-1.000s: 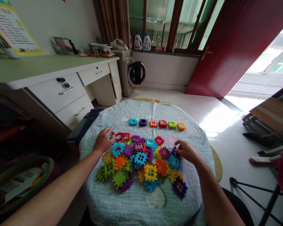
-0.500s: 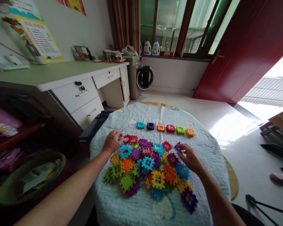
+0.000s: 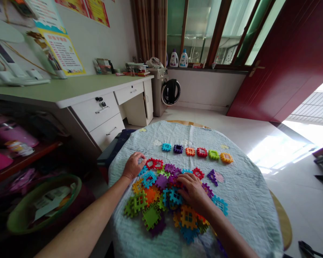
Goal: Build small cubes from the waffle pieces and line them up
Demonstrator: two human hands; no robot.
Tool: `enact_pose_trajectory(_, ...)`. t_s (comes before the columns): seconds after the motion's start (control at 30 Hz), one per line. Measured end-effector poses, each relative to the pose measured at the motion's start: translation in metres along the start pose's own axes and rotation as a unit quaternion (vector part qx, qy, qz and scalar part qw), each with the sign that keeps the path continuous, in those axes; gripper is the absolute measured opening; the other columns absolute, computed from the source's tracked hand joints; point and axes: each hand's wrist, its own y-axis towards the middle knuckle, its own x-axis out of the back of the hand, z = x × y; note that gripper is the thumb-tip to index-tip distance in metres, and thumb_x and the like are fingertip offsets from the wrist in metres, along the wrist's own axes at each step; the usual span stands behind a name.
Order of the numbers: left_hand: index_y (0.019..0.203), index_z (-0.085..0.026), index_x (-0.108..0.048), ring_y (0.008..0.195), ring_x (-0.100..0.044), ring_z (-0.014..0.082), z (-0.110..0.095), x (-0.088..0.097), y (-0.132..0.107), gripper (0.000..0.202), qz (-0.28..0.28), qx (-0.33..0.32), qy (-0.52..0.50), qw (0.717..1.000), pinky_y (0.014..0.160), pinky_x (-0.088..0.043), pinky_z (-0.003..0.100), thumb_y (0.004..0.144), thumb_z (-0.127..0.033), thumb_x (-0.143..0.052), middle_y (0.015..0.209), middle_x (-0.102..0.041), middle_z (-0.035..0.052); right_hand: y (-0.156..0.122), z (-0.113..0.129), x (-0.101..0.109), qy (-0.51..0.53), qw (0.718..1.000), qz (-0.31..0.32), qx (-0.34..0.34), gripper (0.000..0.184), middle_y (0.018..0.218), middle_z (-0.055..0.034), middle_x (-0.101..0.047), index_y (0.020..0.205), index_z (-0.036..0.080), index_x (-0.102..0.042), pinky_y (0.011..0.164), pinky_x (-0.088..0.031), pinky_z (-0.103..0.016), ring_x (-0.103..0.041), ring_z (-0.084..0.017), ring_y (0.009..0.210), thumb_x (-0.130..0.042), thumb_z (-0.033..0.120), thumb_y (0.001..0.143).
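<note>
A pile of colourful plastic interlocking blocks (image 3: pixel 152 216) with notched edges lies on the cloth in front of me. My left hand (image 3: pixel 134 165) rests at its far left edge, fingers curled, beside a blue block (image 3: pixel 143 170) and a red pair of frames (image 3: pixel 154 163). Whatever those fingers hold is hidden. Over the middle of the pile reaches my right hand (image 3: pixel 192 186), thumb and fingers apart, fingertips at the purple and red blocks. To its right a purple triangle block (image 3: pixel 212 177) lies alone. Beyond the pile stretches a row of several square blocks (image 3: pixel 190 151) in different colours.
A pale blue cloth (image 3: pixel 247 200) covers the round table, whose wooden edge (image 3: pixel 281 218) shows at right. A green-rimmed basket (image 3: pixel 13 218) stands at left below the desk (image 3: pixel 97 84). Farther off are an open washing machine (image 3: pixel 158 89) and a red door (image 3: pixel 269 61).
My right hand has moved left from the purple triangle to the middle of the pile; the triangle now lies free. My left hand stays at the pile's left edge. The view has shifted slightly.
</note>
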Motion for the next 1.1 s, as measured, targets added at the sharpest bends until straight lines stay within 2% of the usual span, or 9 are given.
enact_pose_trajectory(0.13, 0.08, -0.02, -0.061, 0.094, -0.062, 0.0238, -0.001, 0.001, 0.0, 0.016, -0.004, -0.007, -0.005, 1.0, 0.093, -0.049, 0.04, 0.082, -0.034, -0.053, 0.091, -0.064, 0.0066, -0.004, -0.004, 0.006, 0.053, 0.998, -0.038, -0.014, 0.014, 0.096, -0.0044, -0.07, 0.095, 0.023, -0.066, 0.087, -0.049, -0.038, -0.061, -0.021, 0.094, -0.052, 0.026, 0.095)
enact_pose_trajectory(0.27, 0.081, -0.02, -0.062, 0.098, -0.061, 0.0239, -0.001, 0.0, 0.0, 0.015, -0.013, -0.009, -0.006, 1.0, 0.095, -0.049, 0.04, 0.082, -0.033, -0.053, 0.094, -0.064, 0.0073, -0.006, -0.017, 0.008, 0.144, 0.982, -0.073, -0.102, 0.018, 0.089, -0.003, -0.071, 0.101, 0.023, -0.066, 0.076, -0.05, -0.032, -0.064, -0.018, 0.081, -0.054, 0.033, 0.092)
enact_pose_trajectory(0.4, 0.081, -0.02, -0.061, 0.104, -0.061, 0.0247, -0.003, 0.003, 0.002, 0.013, -0.013, -0.016, 0.004, 1.0, 0.099, -0.048, 0.041, 0.081, -0.03, -0.054, 0.101, -0.064, 0.0086, -0.005, -0.029, 0.006, 0.219, 0.96, -0.054, -0.166, 0.028, 0.082, -0.0023, -0.07, 0.108, 0.021, -0.066, 0.067, -0.049, -0.029, -0.062, -0.017, 0.074, -0.056, 0.038, 0.088)
enact_pose_trajectory(0.5, 0.085, -0.02, -0.063, 0.109, -0.06, 0.0269, -0.016, 0.009, 0.006, 0.012, -0.012, -0.037, 0.036, 0.999, 0.101, -0.047, 0.044, 0.08, -0.028, -0.055, 0.108, -0.064, 0.01, -0.004, -0.034, 0.002, 0.263, 0.947, -0.066, -0.175, 0.029, 0.079, -0.001, -0.067, 0.109, 0.021, -0.065, 0.064, -0.048, -0.028, -0.059, -0.016, 0.069, -0.057, 0.037, 0.085)
enact_pose_trajectory(0.6, 0.09, -0.021, -0.064, 0.112, -0.059, 0.027, -0.042, 0.015, 0.012, 0.012, -0.006, -0.064, 0.049, 0.997, 0.102, -0.045, 0.045, 0.081, -0.026, -0.057, 0.113, -0.063, 0.0092, -0.002, -0.033, 0.0, 0.286, 0.938, -0.106, -0.163, 0.025, 0.083, -0.0014, -0.066, 0.105, 0.022, -0.063, 0.066, -0.049, -0.028, -0.058, -0.015, 0.07, -0.058, 0.034, 0.083)
enact_pose_trajectory(0.73, 0.091, -0.021, -0.064, 0.107, -0.059, 0.0239, -0.082, 0.014, 0.015, 0.013, 0.071, -0.103, 0.017, 0.992, 0.1, -0.046, 0.041, 0.079, -0.022, -0.06, 0.112, -0.065, 0.0065, 0.0, -0.025, 0.007, 0.214, 0.96, -0.152, -0.102, 0.011, 0.086, -0.0028, -0.062, 0.091, 0.022, -0.062, 0.072, -0.049, -0.029, -0.057, -0.015, 0.075, -0.057, 0.027, 0.084)
enact_pose_trajectory(0.9, 0.092, -0.022, -0.066, 0.105, -0.059, 0.0231, -0.111, 0.006, 0.01, 0.014, 0.189, -0.132, 0.007, 0.973, 0.098, -0.045, 0.038, 0.078, -0.022, -0.062, 0.107, -0.067, 0.0047, -0.002, -0.015, 0.015, 0.131, 0.986, -0.102, -0.027, 0.015, 0.094, -0.0049, -0.063, 0.088, 0.022, -0.064, 0.081, -0.05, -0.033, -0.06, -0.018, 0.087, -0.053, 0.015, 0.082)
enact_pose_trajectory(1.0, 0.093, -0.022, -0.066, 0.108, -0.058, 0.0239, -0.114, 0.001, 0.006, 0.016, 0.221, -0.124, 0.018, 0.967, 0.1, -0.044, 0.039, 0.077, -0.022, -0.063, 0.112, -0.067, 0.0047, -0.003, -0.017, 0.013, 0.129, 0.986, -0.096, -0.05, 0.014, 0.088, -0.005, -0.066, 0.087, 0.022, -0.065, 0.076, -0.05, -0.033, -0.061, -0.018, 0.081, -0.052, 0.019, 0.085)
enact_pose_trajectory(1.1, 0.096, -0.022, -0.066, 0.111, -0.057, 0.024, -0.116, -0.007, 0.007, 0.019, 0.251, -0.124, 0.039, 0.959, 0.102, -0.043, 0.038, 0.077, -0.022, -0.064, 0.114, -0.067, 0.0048, -0.004, -0.025, 0.009, 0.157, 0.973, -0.116, -0.123, 0.02, 0.078, -0.0023, -0.068, 0.101, 0.021, -0.064, 0.066, -0.05, -0.029, -0.06, -0.016, 0.069, -0.054, 0.03, 0.087)
